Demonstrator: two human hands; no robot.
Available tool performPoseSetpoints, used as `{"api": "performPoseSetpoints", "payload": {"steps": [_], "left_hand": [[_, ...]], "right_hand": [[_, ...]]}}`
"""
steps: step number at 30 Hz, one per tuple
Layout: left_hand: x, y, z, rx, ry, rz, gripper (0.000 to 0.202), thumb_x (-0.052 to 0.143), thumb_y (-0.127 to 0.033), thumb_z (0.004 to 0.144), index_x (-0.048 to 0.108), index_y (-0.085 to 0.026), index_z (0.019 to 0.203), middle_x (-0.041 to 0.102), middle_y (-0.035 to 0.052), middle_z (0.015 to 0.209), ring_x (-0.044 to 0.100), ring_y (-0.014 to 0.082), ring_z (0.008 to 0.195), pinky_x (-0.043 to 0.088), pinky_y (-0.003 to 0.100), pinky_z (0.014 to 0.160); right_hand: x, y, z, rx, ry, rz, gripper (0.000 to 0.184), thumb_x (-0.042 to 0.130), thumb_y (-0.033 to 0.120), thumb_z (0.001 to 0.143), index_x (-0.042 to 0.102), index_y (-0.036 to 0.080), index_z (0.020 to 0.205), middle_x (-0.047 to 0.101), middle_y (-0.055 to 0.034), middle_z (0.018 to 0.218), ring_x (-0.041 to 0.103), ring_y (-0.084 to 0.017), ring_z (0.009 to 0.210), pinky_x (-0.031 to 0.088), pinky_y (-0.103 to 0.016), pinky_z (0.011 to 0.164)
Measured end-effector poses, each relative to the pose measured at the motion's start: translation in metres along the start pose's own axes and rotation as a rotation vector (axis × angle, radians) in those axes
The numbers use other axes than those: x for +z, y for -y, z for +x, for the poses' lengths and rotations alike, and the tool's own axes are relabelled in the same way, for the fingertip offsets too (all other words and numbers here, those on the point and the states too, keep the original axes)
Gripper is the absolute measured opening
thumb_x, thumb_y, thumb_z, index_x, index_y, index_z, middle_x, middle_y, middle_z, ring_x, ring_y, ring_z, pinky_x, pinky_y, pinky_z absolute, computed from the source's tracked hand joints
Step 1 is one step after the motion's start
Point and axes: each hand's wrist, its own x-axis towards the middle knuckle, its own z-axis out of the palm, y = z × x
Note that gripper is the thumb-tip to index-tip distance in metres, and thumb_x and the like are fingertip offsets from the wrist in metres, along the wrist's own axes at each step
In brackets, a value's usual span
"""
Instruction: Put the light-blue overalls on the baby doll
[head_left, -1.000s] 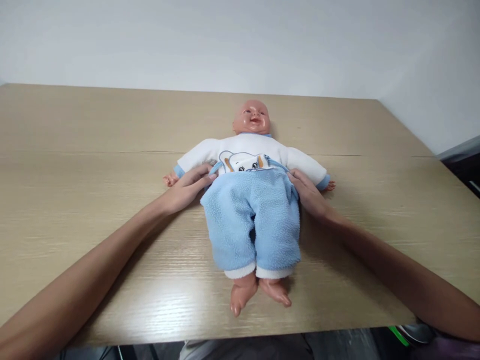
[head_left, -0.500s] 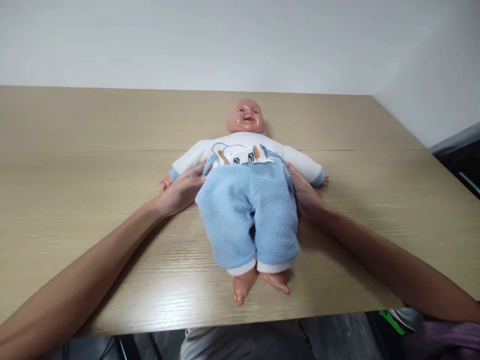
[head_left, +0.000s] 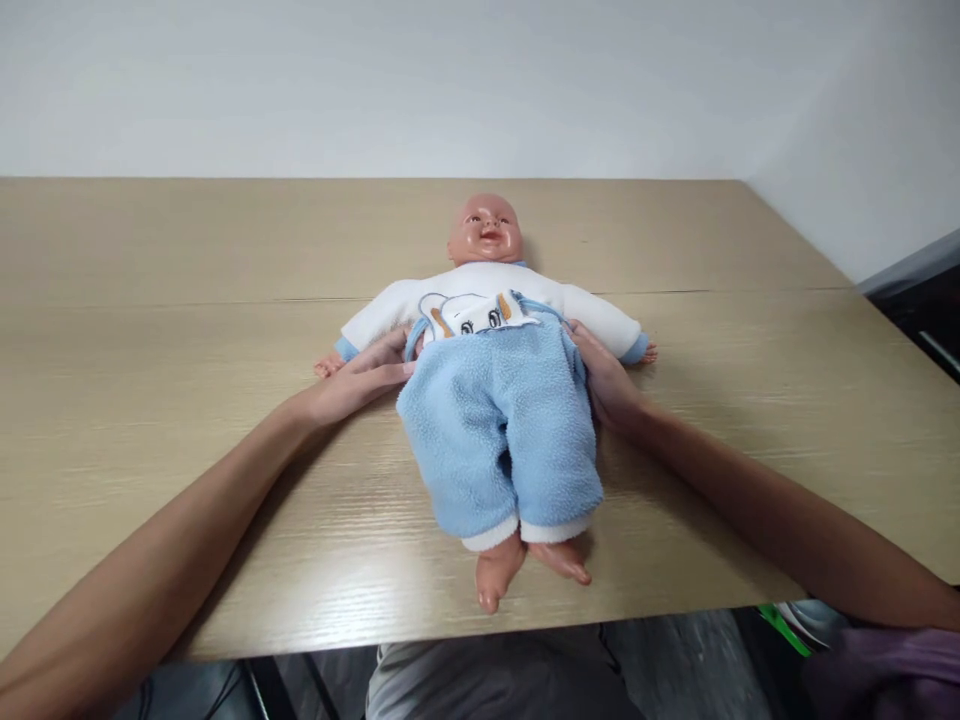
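A baby doll [head_left: 486,228] lies on its back, feet toward me. It wears a white top [head_left: 551,290] with blue cuffs and fluffy blue pants [head_left: 495,420] with white hems. The pants reach up to its belly, over the lower part of an animal print. At the waist's left side, my left hand [head_left: 367,375] is closed on the edge of the pants, thumb outside and some fingertips hidden. My right hand [head_left: 606,378] grips the pants at the opposite side of the waist; most of its fingers are hidden behind the cloth.
The doll rests on a light wooden table [head_left: 187,400] with a seam across it. A pale wall [head_left: 375,90] stands behind. Below the front edge are my lap [head_left: 495,680] and a green-and-white item [head_left: 795,625]. Something dark [head_left: 922,310] stands beyond the right edge.
Both hands stay at the sides of the pants' waist. My left thumb now lies straighter along the cloth. The view has shifted slightly, and the doll's feet appear a little farther right.
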Motion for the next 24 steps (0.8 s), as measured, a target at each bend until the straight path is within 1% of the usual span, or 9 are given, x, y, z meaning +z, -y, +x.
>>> {"api": "performPoseSetpoints", "payload": {"steps": [4,6,9,11,14,16,19,22,24], "left_hand": [[-0.002,-0.008,-0.003,-0.028,0.087,0.132,0.043,0.091,-0.058,0.095,0.084,-0.023,0.118,0.082,0.0076,0.112,0.074,0.0254,0.102,0.063,0.038,0.098],[0.000,-0.013,-0.004,-0.037,0.127,0.166,0.044,0.092,-0.061,0.093,0.087,-0.023,0.115,0.084,0.0085,0.110,0.076,0.0278,0.106,0.063,0.040,0.102],[0.001,-0.015,-0.003,-0.022,0.165,0.186,0.039,0.095,-0.059,0.091,0.087,-0.022,0.105,0.084,0.0083,0.105,0.076,0.0275,0.105,0.061,0.040,0.104],[0.000,-0.012,-0.003,-0.008,0.156,0.186,0.036,0.096,-0.055,0.090,0.085,-0.021,0.097,0.081,0.0070,0.098,0.074,0.0250,0.099,0.060,0.037,0.099],[0.002,-0.003,-0.002,0.013,0.053,0.095,0.041,0.099,-0.052,0.085,0.076,-0.018,0.086,0.071,0.0037,0.088,0.066,0.0186,0.086,0.056,0.028,0.082],[0.006,0.001,0.001,0.019,-0.040,-0.042,0.047,0.100,-0.052,0.083,0.067,-0.018,0.086,0.062,0.0010,0.083,0.059,0.0148,0.079,0.051,0.024,0.072],[0.015,0.001,0.006,0.028,-0.134,-0.207,0.051,0.098,-0.050,0.082,0.057,-0.020,0.090,0.050,-0.0015,0.080,0.049,0.0112,0.071,0.044,0.023,0.063],[0.020,-0.008,0.011,0.055,-0.129,-0.230,0.051,0.094,-0.049,0.083,0.052,-0.020,0.092,0.042,-0.0020,0.079,0.041,0.0096,0.066,0.036,0.024,0.058],[0.020,-0.016,0.014,0.054,-0.085,-0.194,0.052,0.092,-0.053,0.085,0.053,-0.020,0.092,0.040,-0.0017,0.079,0.040,0.0095,0.067,0.034,0.025,0.058]], "right_hand": [[-0.002,0.003,0.000,0.008,-0.012,0.049,0.044,0.083,0.067,0.091,0.071,0.027,0.107,0.081,-0.0004,0.118,0.072,-0.024,0.130,0.052,-0.043,0.136],[-0.002,0.005,-0.001,0.007,0.003,0.055,0.044,0.084,0.066,0.091,0.070,0.027,0.104,0.081,-0.0002,0.118,0.072,-0.024,0.130,0.050,-0.043,0.138],[0.000,0.009,-0.003,0.011,0.019,0.058,0.044,0.084,0.066,0.090,0.068,0.027,0.103,0.081,-0.0010,0.123,0.072,-0.025,0.136,0.049,-0.044,0.140],[0.002,0.011,-0.004,0.020,0.020,0.060,0.045,0.084,0.067,0.091,0.068,0.027,0.104,0.082,-0.0016,0.123,0.072,-0.026,0.137,0.050,-0.045,0.139],[0.004,0.014,-0.005,0.026,0.023,0.053,0.043,0.082,0.067,0.092,0.070,0.028,0.107,0.081,-0.0022,0.120,0.071,-0.027,0.136,0.053,-0.045,0.135],[0.003,0.015,-0.006,0.030,0.031,0.037,0.043,0.080,0.067,0.092,0.069,0.028,0.106,0.080,-0.0024,0.115,0.071,-0.027,0.130,0.056,-0.043,0.129],[-0.002,0.013,-0.006,0.029,0.048,0.009,0.047,0.080,0.070,0.092,0.062,0.028,0.099,0.069,-0.0016,0.096,0.067,-0.024,0.104,0.061,-0.039,0.106],[-0.010,0.012,-0.005,-0.041,0.070,-0.053,0.054,0.074,0.076,0.096,0.053,0.027,0.092,0.053,0.0000,0.086,0.051,-0.019,0.084,0.053,-0.034,0.084],[-0.014,0.017,-0.006,-0.106,0.095,-0.144,0.055,0.070,0.077,0.101,0.052,0.025,0.090,0.047,0.0004,0.085,0.044,-0.017,0.081,0.047,-0.033,0.080]]}}
